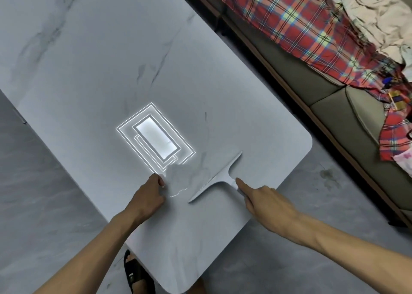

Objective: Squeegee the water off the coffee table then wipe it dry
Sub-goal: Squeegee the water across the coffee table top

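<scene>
A white squeegee [217, 179] lies with its blade on the grey marble coffee table [100, 70], near the table's right corner. My right hand [263, 201] grips its handle, index finger stretched along it. A small puddle of water [181, 176] sits just left of the blade, blurring the reflection of a ceiling light. My left hand [149, 195] rests on the tabletop beside the puddle with its fingers curled under and nothing in it.
A grey sofa [330, 106] runs along the table's right side, covered with a red plaid cloth [312, 32] and crumpled laundry [379, 21]. Grey floor [33, 215] surrounds the table. My foot in a black sandal [136, 276] stands under the near edge.
</scene>
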`<act>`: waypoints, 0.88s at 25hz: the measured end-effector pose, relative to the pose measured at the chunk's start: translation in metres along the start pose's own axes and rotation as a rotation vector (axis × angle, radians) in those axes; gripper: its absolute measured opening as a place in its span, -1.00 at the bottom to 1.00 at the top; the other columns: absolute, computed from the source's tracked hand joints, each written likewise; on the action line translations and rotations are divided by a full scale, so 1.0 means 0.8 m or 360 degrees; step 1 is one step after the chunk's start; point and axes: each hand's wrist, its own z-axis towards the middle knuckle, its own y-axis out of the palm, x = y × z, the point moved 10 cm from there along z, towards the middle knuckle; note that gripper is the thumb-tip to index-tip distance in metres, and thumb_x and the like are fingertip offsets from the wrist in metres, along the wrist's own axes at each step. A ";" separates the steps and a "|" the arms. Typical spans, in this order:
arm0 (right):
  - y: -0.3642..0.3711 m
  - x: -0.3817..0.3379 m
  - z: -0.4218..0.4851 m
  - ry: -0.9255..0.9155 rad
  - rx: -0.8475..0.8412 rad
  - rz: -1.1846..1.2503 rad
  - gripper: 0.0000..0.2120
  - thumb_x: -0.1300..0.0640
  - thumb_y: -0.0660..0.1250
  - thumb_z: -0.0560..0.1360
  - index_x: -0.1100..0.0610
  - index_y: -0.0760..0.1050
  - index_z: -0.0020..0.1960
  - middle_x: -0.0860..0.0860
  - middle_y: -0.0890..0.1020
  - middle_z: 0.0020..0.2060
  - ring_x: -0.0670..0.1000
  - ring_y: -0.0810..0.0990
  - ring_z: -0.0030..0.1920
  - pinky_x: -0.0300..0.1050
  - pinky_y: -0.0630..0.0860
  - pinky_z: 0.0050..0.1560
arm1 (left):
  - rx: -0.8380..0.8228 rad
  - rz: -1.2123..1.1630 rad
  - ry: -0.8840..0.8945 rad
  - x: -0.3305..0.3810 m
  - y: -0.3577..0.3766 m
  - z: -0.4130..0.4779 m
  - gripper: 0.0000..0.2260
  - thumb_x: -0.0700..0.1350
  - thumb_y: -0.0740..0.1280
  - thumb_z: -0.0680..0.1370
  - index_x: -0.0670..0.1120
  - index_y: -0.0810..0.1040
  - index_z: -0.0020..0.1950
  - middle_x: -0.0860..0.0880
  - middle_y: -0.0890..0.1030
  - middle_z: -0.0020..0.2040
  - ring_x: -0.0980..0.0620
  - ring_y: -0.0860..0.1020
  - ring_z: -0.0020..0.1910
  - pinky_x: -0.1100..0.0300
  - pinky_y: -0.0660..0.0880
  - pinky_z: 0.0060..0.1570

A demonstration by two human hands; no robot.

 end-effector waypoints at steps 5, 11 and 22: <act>-0.090 0.064 0.047 0.0184 0.0392 0.0293 -0.56 -0.03 -0.03 0.66 -0.13 0.06 0.53 0.14 0.61 -0.09 0.23 0.57 -0.11 0.07 0.53 -0.04 | 0.0069 0.0083 0.0175 0.048 0.023 0.013 -0.76 -0.31 0.23 0.39 -0.04 0.32 -0.03 -0.03 0.43 -0.04 0.03 0.42 -0.20 0.25 0.28 -0.34; -0.047 0.074 0.057 0.0344 0.0389 0.0391 -0.46 0.16 0.02 0.63 -0.06 -0.04 0.56 0.13 0.53 -0.21 0.19 0.49 -0.22 -0.02 0.42 -0.21 | -0.0034 0.0218 0.0136 0.059 0.056 0.030 -0.80 -0.32 0.19 0.40 -0.11 0.34 -0.03 -0.04 0.32 0.06 -0.07 0.40 -0.21 0.15 0.37 -0.28; -0.094 0.179 0.017 0.0611 0.0581 0.0557 -0.58 0.09 0.01 0.64 0.05 0.12 0.49 0.18 0.57 -0.17 0.20 0.51 -0.23 0.00 0.43 -0.25 | -0.0195 0.0504 0.0017 0.058 0.079 0.049 -0.81 -0.18 0.22 0.43 -0.06 0.30 0.01 -0.24 0.25 0.27 -0.18 0.48 -0.04 0.15 0.31 -0.33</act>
